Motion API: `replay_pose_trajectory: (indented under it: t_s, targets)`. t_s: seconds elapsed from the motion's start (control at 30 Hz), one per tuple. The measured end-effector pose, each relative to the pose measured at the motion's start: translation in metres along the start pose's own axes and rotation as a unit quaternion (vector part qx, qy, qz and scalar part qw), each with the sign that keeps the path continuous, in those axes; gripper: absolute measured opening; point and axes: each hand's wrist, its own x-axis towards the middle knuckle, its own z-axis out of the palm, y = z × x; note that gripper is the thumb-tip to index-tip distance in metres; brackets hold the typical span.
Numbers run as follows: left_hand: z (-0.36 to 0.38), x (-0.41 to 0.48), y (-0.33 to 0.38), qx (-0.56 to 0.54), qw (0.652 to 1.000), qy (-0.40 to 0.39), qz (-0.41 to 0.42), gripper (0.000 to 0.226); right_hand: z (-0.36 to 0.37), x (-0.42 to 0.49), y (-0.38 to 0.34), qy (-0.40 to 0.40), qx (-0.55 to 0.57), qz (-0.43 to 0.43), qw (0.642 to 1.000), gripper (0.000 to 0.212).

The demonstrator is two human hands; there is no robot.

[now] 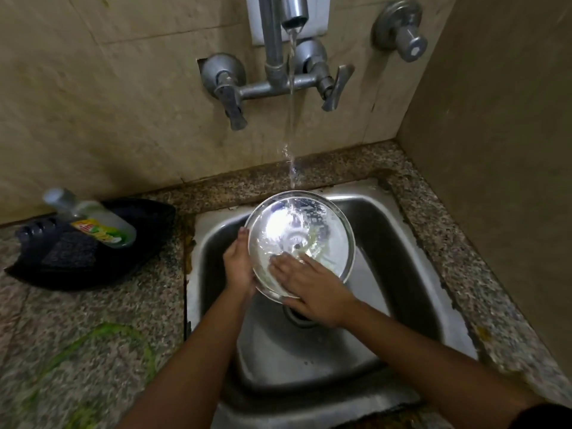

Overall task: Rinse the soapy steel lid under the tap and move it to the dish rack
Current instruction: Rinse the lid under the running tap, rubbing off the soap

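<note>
Left hand (pixel 239 265) gripping steel lid (pixel 322 230) rim at frame centre, right hand (pixel 305 284) lying flat, fingers spread, rubbing inside; wet soapy lid risking slipping into sink (pixel 411 243).

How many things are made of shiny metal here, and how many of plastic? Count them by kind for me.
Steel lid: 1
Steel sink: 1
Metal tap spout: 1
Metal tap handles on the wall: 3
Plastic soap bottle: 1
Black plastic tray: 1
Total: 8, with 6 metal and 2 plastic.
</note>
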Motion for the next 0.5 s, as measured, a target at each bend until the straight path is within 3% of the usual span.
replay_pose_trajectory:
  t_s: [0.17, 0.23, 0.37, 0.5]
  targets:
    - [-0.014, 0.006, -0.012, 0.036, 0.999, -0.015, 0.020, 0.036, -0.008, -0.013, 0.054, 0.031, -0.039, 0.210, 0.977, 0.071]
    - [-0.007, -0.004, -0.020, 0.029, 0.999, -0.018, 0.003, 0.037, -0.018, 0.016, 0.049, 0.061, -0.023, 0.244, 0.968, 0.071]
    - [0.018, -0.014, -0.017, 0.001, 0.999, -0.038, 0.008, 0.031, -0.020, 0.063, 0.002, 0.073, 0.030, 0.145, 0.986, 0.066]
    - [0.005, 0.001, -0.005, 0.003, 1.000, -0.016, 0.016, 0.033, -0.004, 0.024, -0.007, 0.018, 0.033, 0.047, 0.998, 0.061]
